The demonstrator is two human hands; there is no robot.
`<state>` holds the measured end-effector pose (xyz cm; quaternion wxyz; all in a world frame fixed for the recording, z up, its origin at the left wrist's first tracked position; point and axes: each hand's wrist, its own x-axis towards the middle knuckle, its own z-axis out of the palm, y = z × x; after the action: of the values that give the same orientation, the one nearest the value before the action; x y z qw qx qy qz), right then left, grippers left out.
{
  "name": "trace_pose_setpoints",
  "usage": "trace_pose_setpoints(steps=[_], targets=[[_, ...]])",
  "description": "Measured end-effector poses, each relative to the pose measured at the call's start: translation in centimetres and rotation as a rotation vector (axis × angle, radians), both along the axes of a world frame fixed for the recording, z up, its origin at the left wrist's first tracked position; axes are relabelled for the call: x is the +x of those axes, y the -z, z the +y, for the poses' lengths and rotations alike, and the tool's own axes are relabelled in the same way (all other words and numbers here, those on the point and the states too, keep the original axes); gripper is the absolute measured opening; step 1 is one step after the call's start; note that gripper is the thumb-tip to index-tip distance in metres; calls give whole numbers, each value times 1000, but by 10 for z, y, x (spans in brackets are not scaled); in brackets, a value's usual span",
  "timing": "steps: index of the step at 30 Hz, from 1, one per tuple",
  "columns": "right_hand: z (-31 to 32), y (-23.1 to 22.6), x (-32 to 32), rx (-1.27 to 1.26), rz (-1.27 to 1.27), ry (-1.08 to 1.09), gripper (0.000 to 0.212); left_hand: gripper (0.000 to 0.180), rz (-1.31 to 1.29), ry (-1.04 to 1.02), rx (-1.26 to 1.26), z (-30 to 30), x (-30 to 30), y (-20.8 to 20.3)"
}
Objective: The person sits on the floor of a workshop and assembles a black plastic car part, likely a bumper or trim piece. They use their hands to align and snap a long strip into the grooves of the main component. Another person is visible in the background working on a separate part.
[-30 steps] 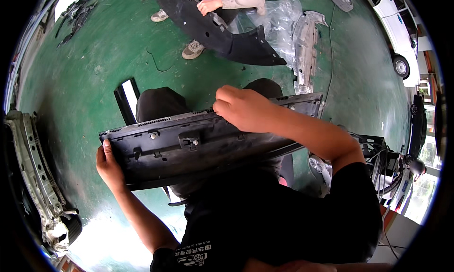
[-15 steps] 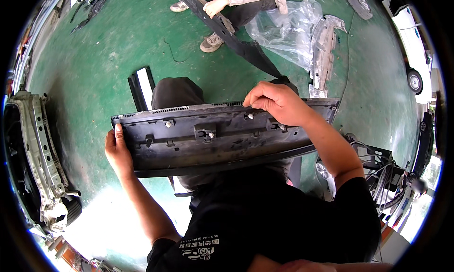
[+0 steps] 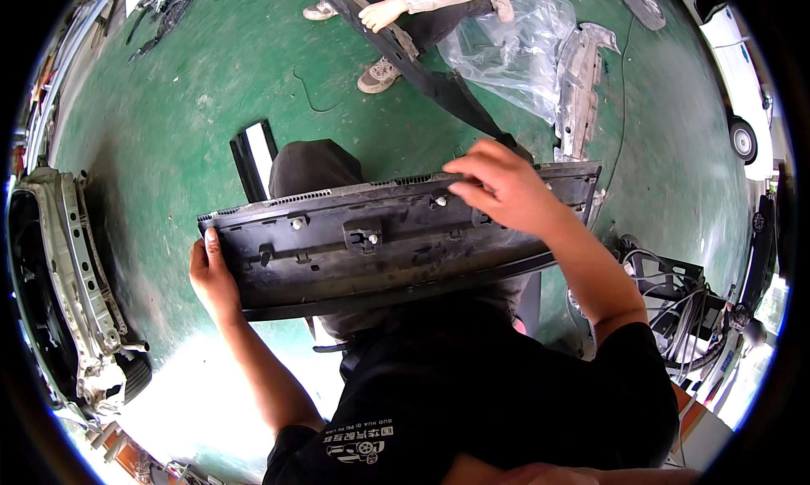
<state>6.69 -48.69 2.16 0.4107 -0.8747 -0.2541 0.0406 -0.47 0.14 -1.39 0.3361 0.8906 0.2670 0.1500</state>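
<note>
A long black plastic car trim panel (image 3: 396, 274) lies across my lap, its ribbed inner side facing up. Several white clips (image 3: 440, 202) sit in its mounts, and small slots run along its far edge. My left hand (image 3: 217, 281) grips the panel's left end, thumb on top. Over the right part of the far edge, my right hand (image 3: 510, 190) hovers with bent fingers and a gap between thumb and forefinger; nothing shows in it. That hand covers part of the panel and one mount.
Opposite me, a co-worker's hand (image 3: 384, 13) holds a long dark strip (image 3: 443, 88). Clear plastic sheeting (image 3: 515, 55) and a metal beam (image 3: 578, 97) lie on the green floor. A car body section (image 3: 80, 274) stands left; tangled cables (image 3: 679, 308) are at right.
My right hand has come off the panel's far edge and its pinch has loosened. The panel's right end has risen slightly. My left hand keeps its hold.
</note>
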Motion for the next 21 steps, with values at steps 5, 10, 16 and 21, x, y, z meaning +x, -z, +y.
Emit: trace_pose_setpoints(steps=[5, 10, 16, 21], targets=[[31, 29, 1, -96, -379, 6, 27, 62, 61, 19, -30, 3, 1, -6], [31, 40, 0, -124, -466, -36, 26, 55, 53, 18, -72, 11, -2, -1], [29, 28, 13, -233, -427, -202, 21, 53, 52, 18, -73, 10, 0, -2], [22, 12, 27, -314, -355, -370, 14, 52, 51, 23, -58, 7, 4, 0]])
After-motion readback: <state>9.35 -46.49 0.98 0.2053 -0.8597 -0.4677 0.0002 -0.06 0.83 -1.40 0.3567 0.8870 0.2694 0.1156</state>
